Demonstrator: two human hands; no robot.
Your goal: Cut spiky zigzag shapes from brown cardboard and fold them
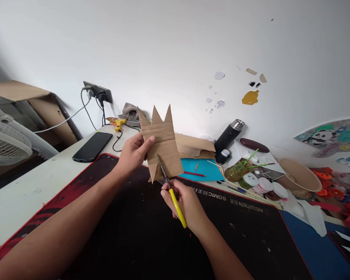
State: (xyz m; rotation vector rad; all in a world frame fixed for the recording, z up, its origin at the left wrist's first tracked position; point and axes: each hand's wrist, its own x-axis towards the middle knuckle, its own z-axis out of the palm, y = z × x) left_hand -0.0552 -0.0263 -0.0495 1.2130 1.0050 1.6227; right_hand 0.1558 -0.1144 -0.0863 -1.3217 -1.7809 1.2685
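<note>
My left hand (135,152) holds a brown cardboard piece (163,144) upright above the black desk mat (140,233); the piece has pointed spikes cut along its top edge. My right hand (184,203) grips yellow-handled scissors (170,190), whose blades reach up into the lower edge of the cardboard. Both hands hover over the middle of the mat.
A black phone (92,146) lies at the left on the white desk (23,194). Behind are a yellow glue gun (119,123), cardboard scraps (194,146), a blue sheet (202,169), a black thermos (229,137), paint jars with brushes (251,177) and a paper bowl (299,175). A fan (6,142) stands at left.
</note>
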